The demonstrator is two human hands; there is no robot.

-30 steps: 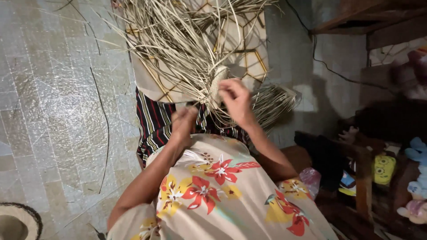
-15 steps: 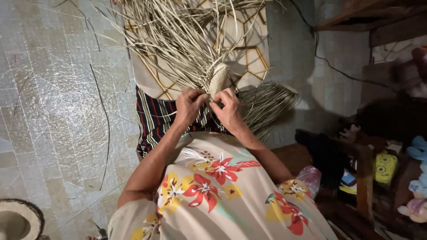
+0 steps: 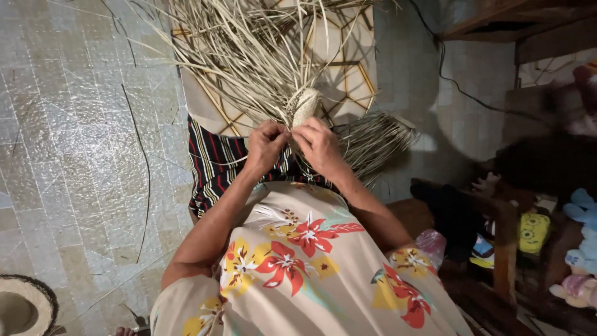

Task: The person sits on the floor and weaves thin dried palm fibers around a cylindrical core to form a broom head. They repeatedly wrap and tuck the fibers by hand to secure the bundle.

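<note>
My left hand (image 3: 265, 145) and my right hand (image 3: 318, 144) meet in front of me, fingers pinched on thin pale straw strands. Just above them stands a small woven straw piece (image 3: 305, 106), with a big fan of loose straw strands (image 3: 249, 56) spreading up and away from it. A second bundle of straw (image 3: 379, 140) lies to the right of my right hand. Below the hands lie a striped cloth (image 3: 214, 165) over my lap and my floral dress (image 3: 298, 261).
A patterned mat (image 3: 348, 56) lies under the straw on the tiled floor (image 3: 74, 155). Loose strands (image 3: 146, 168) are scattered on the tiles. A woven hat's rim (image 3: 25, 305) shows at bottom left. Dark wooden furniture (image 3: 497, 236) with soft toys (image 3: 578, 267) stands at right.
One second ago my hands were apart, the right raised in the straw. They came together below the woven piece and now pinch strands there.
</note>
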